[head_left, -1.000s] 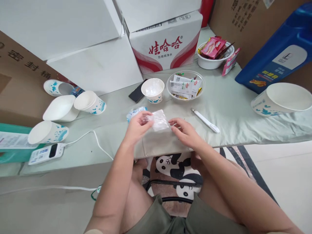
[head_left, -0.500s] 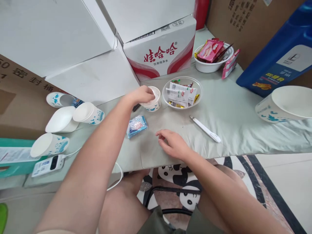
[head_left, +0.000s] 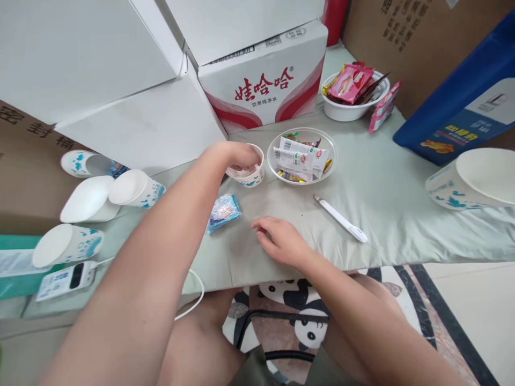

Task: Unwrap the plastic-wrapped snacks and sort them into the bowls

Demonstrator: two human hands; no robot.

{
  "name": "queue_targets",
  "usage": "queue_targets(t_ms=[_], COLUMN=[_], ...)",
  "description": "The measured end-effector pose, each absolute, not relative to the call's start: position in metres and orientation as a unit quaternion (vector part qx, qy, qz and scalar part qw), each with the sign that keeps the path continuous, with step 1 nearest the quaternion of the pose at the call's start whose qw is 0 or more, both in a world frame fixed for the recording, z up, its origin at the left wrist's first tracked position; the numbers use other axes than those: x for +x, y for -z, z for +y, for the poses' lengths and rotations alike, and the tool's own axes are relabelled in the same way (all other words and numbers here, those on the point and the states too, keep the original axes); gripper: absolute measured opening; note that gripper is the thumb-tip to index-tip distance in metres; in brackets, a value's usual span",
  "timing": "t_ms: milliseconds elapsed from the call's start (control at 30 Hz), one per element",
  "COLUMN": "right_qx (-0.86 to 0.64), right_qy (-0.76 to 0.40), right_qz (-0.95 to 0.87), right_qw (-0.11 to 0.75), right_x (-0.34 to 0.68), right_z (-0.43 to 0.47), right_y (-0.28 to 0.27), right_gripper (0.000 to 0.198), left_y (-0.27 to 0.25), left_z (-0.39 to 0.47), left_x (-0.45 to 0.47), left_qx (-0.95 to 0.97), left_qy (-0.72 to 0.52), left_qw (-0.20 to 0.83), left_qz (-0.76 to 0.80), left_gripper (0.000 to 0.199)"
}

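Note:
My left hand (head_left: 237, 155) reaches down into a white paper cup (head_left: 252, 179) with a blue print. The fingers are inside the cup, so I cannot see whether they grip anything. Close by, in front of the cup, lies a blue packet in clear crinkled wrap (head_left: 224, 210). My right hand (head_left: 279, 238) rests on the cloth near the front edge, with loosely bent fingers, the thumb apart and nothing held. A clear plastic bowl (head_left: 332, 145) with several white and coloured snack packets stands right of the cup. A white-handled peeler-like tool (head_left: 341, 220) lies to the right.
Boxes, one a white and red water carton (head_left: 261, 91), line the back. A white bowl of pink packets (head_left: 348, 112) and a blue jug (head_left: 454, 118) stand at the right, near a large paper tub (head_left: 450, 185). Paper cups (head_left: 139, 187) and a white power strip (head_left: 66, 281) lie left.
My left hand has gone deeper into the paper cup, which tilts slightly. My right hand stays almost in place. The view has shifted slightly.

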State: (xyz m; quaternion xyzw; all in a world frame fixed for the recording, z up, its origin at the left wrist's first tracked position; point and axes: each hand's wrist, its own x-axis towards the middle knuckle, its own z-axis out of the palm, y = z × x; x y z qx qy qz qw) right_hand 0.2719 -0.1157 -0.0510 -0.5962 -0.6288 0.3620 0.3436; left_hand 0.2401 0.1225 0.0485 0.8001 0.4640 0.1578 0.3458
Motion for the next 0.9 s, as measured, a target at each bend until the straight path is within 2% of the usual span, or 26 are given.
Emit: queue_targets(t_ms=[33,67,100,167,200,267,300,333,400,467,567,633,700,800,900], right_qx=[-0.595,-0.595,-0.595,-0.597,-0.598,-0.603,-0.605,-0.609,-0.615,-0.622,-0.654,-0.695,-0.738,-0.803,-0.852], right_qy=[-0.360,-0.360,-0.360,-0.360,-0.359,-0.354,-0.350,-0.345,-0.332,-0.316,-0.266,-0.205,-0.142,-0.062,-0.033], right_qz=[-0.629,-0.629,-0.628,-0.625,-0.625,-0.627,-0.628,-0.628,-0.627,-0.623,-0.602,-0.571,-0.538,-0.496,-0.469], right_qw=[0.347,0.349,0.350,0.351,0.350,0.344,0.341,0.340,0.345,0.354,0.372,0.385,0.382,0.324,0.230], right_x=[0.271,0.270,0.268,0.265,0.263,0.259,0.257,0.255,0.254,0.256,0.268,0.283,0.302,0.340,0.376], right_z=[-0.116,-0.116,-0.116,-0.117,-0.117,-0.117,-0.118,-0.118,-0.119,-0.123,-0.131,-0.139,-0.150,-0.170,-0.190], right_y=[0.051,0.051,0.051,0.051,0.051,0.052,0.053,0.054,0.053,0.050,0.041,0.036,0.035,0.045,0.064], right_gripper=[0.028,0.028,0.028,0.028,0.027,0.026,0.026,0.026,0.025,0.023,0.019,0.017,0.019,0.027,0.039], left_y=[-0.058,-0.066,-0.070,-0.067,-0.058,-0.031,-0.015,0.001,0.027,0.041,0.043,0.038,0.036,0.039,0.046], left_z=[0.112,0.098,0.082,0.047,0.030,0.002,-0.007,-0.012,-0.015,-0.012,-0.010,-0.013,-0.018,-0.026,-0.031], left_x=[0.230,0.218,0.203,0.170,0.153,0.123,0.112,0.102,0.088,0.076,0.060,0.049,0.043,0.047,0.060], left_qx=[0.824,0.832,0.835,0.795,0.762,0.738,0.735,0.742,0.754,0.777,0.820,0.833,0.819,0.764,0.759], left_qy=[-0.052,-0.032,-0.066,-0.307,-0.373,-0.382,-0.375,-0.349,-0.236,-0.153,-0.092,-0.093,-0.145,-0.224,-0.187], left_qw=[0.333,0.326,0.307,0.276,0.275,0.266,0.236,0.207,0.206,0.237,0.265,0.267,0.275,0.317,0.313], left_qz=[0.455,0.448,0.451,0.446,0.451,0.488,0.513,0.534,0.577,0.563,0.499,0.476,0.482,0.515,0.539], left_gripper=[0.017,0.014,0.015,0.017,0.017,0.013,0.012,0.020,0.062,0.074,0.066,0.070,0.079,0.073,0.066])
